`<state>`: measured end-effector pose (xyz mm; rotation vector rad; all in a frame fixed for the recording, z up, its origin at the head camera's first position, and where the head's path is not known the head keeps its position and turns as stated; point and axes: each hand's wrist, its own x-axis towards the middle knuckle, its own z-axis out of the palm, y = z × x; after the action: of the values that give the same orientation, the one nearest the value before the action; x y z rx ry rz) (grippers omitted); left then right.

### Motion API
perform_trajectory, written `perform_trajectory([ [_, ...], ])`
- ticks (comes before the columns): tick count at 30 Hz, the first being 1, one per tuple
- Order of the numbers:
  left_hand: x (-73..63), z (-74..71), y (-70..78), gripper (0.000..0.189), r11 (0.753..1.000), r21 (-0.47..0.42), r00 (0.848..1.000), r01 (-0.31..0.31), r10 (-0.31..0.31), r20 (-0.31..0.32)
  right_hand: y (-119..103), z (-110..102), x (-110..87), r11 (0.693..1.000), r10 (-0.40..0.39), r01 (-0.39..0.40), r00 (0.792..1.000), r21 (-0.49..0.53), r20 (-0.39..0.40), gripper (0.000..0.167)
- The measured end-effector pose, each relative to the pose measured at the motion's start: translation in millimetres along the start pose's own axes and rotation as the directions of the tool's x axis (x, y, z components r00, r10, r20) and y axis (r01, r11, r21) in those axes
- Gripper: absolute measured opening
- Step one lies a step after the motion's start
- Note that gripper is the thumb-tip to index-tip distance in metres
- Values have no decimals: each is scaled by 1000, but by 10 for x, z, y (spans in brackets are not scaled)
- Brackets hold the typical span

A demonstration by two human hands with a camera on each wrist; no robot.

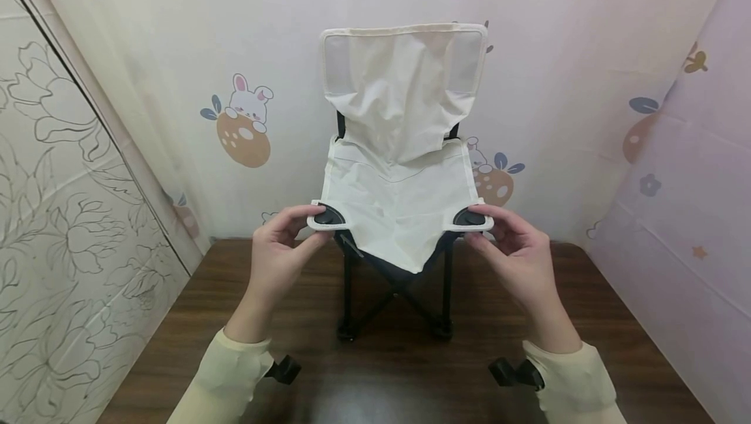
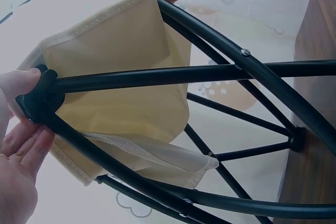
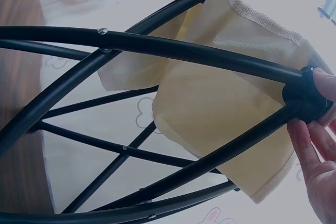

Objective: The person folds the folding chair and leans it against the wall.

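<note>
With my left grip (image 1: pixel 272 257) I pinch the near left seat corner (image 1: pixel 330 216) of the white chair (image 1: pixel 393 196); my right grip (image 1: pixel 525 261) pinches the near right corner (image 1: pixel 469 217). The chair stands on the brown desk (image 1: pixel 387 378).

Crossed legs (image 1: pixel 396 294) obstruct the space beneath the seat (image 1: pixel 396 199)

L grip (image 2: pixel 18 177) on blk joint (image 2: pixel 43 98) w/ 2 tubes (image 2: pixel 136 78)

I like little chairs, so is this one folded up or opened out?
Opened out. The chair has its white seat spread and its black legs standing apart on the table.
</note>
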<state>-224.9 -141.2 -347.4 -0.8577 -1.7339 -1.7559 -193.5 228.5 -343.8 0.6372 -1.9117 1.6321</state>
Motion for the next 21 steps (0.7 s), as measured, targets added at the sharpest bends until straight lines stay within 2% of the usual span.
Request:
perform_trajectory([
  [21,24,35,13,38,1000,-8,1000,-1,1,-15,-13,23,26,999,-3,3,1000,50,3,43],
])
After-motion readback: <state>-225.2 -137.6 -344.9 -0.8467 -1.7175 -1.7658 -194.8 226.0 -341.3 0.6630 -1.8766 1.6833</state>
